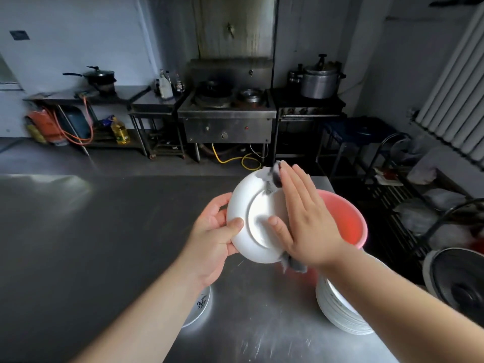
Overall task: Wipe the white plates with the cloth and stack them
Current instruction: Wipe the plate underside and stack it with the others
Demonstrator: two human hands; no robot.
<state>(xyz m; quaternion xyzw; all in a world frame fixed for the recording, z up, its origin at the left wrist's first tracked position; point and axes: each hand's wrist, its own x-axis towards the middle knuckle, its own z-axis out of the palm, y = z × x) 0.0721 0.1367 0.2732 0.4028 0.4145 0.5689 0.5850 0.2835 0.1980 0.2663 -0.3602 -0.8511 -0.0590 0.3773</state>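
Note:
My left hand (213, 231) grips the left rim of a white plate (255, 205), held tilted in the air with its underside toward me. My right hand (301, 218) lies flat with straight fingers, pressing a grey cloth (273, 176) against the plate's underside. The cloth shows above my fingertips and below my wrist. A tall stack of white plates (340, 313) stands on the steel table at the lower right. Another white plate (200, 307) with dark markings lies on the table under my left forearm, partly hidden.
A pink basin (348, 218) stands on the steel table (104, 244) behind the held plate. Beyond the table are a steel stove (227, 113), a pressure cooker (319, 79) and side benches. A wire rack (419, 200) and a fan (461, 281) are at the right.

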